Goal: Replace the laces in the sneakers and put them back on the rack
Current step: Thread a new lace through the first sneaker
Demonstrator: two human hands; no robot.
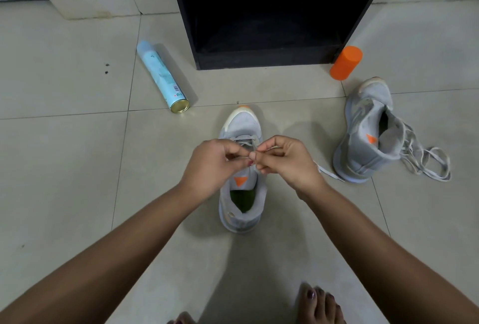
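Centre frame: your left hand (210,165) and right hand (287,163) meet fingertip to fingertip just above the sneaker (242,126). Fingers are curled, and both hands pinch the lace (328,172) over the eyelets. The sneaker's long axis runs heel toward you, toe toward the rack (267,59). Second sneaker (368,129), right of frame: laces loose.

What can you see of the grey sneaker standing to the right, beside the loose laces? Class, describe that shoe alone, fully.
The right-hand sneaker is grey, of knit-looking fabric, with a pale sole and an orange triangle at its open mouth. It sits on the tiled floor, toe pointing away toward the orange cylinder. A loose pale lace lies tangled against its right side.
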